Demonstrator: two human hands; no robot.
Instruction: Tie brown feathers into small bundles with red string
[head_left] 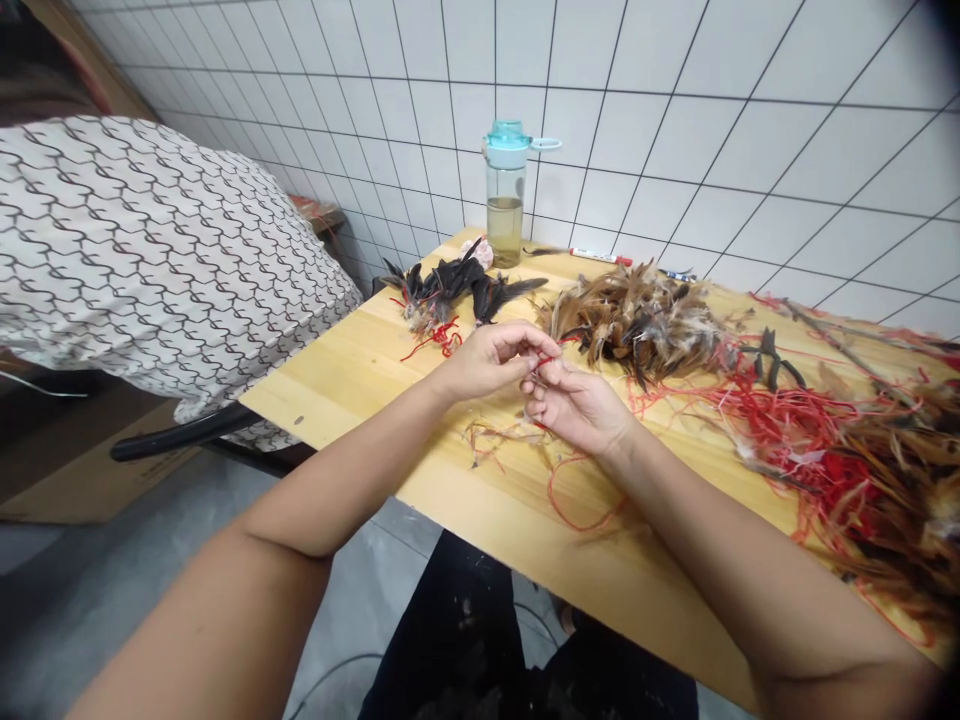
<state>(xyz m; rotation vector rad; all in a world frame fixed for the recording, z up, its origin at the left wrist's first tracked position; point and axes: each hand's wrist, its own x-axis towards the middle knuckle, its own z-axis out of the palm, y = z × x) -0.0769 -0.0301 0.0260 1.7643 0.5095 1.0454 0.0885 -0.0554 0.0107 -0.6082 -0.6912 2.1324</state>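
Note:
My left hand point(495, 362) and my right hand point(574, 403) meet over the middle of the wooden table point(352, 390). Both are closed in a pinch around a thin red string point(549, 360), a short stretch of which shows between the fingertips. Whatever else the fingers hold is too small to make out. A loop of red string point(559, 505) lies on the wood below my right hand. Scraps of feather and string point(487, 440) are strewn just under my hands. Beyond them sit a heap of brown feathers point(637, 320) and a bunch of black feathers point(457, 285).
At the back stands a water bottle point(506, 200) against the tiled wall point(585, 60), near a red-and-white marker point(600, 257). Tangled red strings point(795, 430) and more brown feathers point(915, 500) cover the right side. Another person in a patterned garment point(150, 250) is close on the left.

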